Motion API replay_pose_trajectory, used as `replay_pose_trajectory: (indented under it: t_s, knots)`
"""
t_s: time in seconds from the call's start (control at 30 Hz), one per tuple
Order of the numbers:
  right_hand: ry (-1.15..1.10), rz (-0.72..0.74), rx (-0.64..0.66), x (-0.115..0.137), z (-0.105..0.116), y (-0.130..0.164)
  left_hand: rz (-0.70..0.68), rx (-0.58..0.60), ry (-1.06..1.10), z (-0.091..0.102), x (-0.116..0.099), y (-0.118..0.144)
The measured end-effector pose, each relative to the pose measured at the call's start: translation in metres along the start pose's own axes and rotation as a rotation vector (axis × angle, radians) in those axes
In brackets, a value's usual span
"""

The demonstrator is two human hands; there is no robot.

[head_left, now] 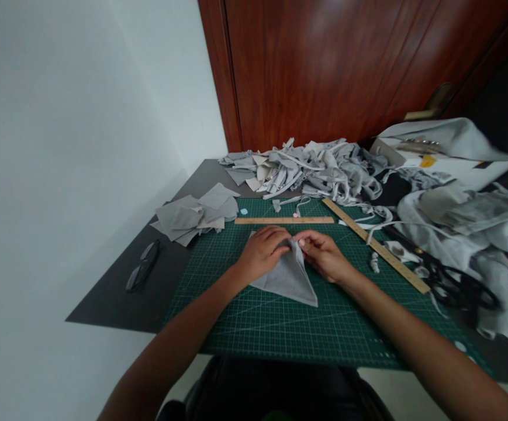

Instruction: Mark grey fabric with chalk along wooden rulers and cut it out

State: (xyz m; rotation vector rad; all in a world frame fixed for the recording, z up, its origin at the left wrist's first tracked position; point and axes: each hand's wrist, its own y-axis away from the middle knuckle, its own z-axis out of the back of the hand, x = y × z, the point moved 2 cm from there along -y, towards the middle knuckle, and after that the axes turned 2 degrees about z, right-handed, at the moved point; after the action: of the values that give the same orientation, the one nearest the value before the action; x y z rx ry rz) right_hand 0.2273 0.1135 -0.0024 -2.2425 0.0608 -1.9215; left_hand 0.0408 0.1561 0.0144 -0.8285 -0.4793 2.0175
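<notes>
I have both hands pinching the far corner of a folded grey triangular fabric piece (289,279), left hand (262,252) and right hand (324,255) closed on it where it lies flat on the green gridded cutting mat (280,327). It looks light, soft and limp, best held at corners or edges. Beyond it lie a flat wooden ruler (283,220), a stack of grey fabric squares (194,217) and a heap of grey scrap strips (306,169).

Left hand (262,252): grip closed on the far corner of a grey triangular folded fabric piece (289,279).
Right hand (324,256): pinching the same corner, fingertips meeting the left grip.
Green gridded cutting mat (280,327): under both grips.
Short wooden ruler (283,220): just beyond the grips.
</notes>
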Motion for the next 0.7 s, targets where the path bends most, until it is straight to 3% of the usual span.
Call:
replay_pose_trajectory:
  t_s: [0.1,0.17,0.27,0.37,0.47,0.57,0.7]
  knots:
    - [-0.099,-0.038,0.023,0.004,0.001,0.001,-0.085,-0.091,0.051,0.006,-0.006,-0.003]
    - [-0.103,-0.025,0.05,0.006,0.004,-0.001,-0.071,-0.163,0.125,0.012,-0.007,-0.004]
    - [0.038,0.03,0.033,0.009,0.016,-0.007,0.072,-0.196,0.343,0.023,0.0,-0.006]
    - [0.268,0.148,-0.113,0.015,0.035,-0.011,0.251,-0.235,0.565,0.039,0.012,-0.008]
    - [0.404,0.322,-0.226,0.029,0.047,-0.009,0.322,-0.338,0.707,0.057,0.023,-0.01]
    - [0.212,0.398,-0.203,0.046,0.05,-0.002,0.342,-0.415,0.891,0.075,0.028,-0.011]
    - [-0.042,0.339,-0.187,0.062,0.056,0.006,0.433,-0.299,1.086,0.091,0.023,-0.009]
